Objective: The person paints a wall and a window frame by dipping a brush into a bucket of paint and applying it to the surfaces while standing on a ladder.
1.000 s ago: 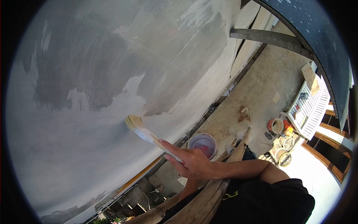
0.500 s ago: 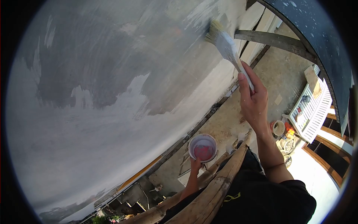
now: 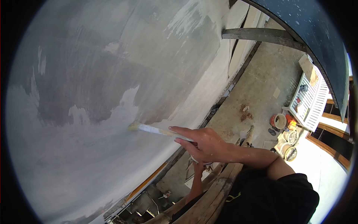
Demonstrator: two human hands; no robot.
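Note:
My right hand (image 3: 205, 143) is closed around the handle of a paintbrush (image 3: 151, 129). The brush lies nearly level, its pale bristles against the wall (image 3: 85, 156) at the lower border of a grey patch. White paint coats the brush's ferrule area. Below and behind the right hand, my left hand (image 3: 199, 168) grips a small paint bucket, which is almost wholly hidden now; the half-second-old frame shows it with whitish paint and a reddish patch inside.
Bamboo poles (image 3: 218, 190) run in front of my body. A curved metal bar (image 3: 264, 36) joins a dark blue sheet (image 3: 313, 33) at upper right. Far below, a white slatted bench (image 3: 313, 99), a bucket (image 3: 278, 121) and several containers stand on the concrete floor (image 3: 257, 86).
My right hand has swung the brush down and left from the upper wall to the grey patch's lower border. It now covers the bucket in my left hand. The view has shifted slightly.

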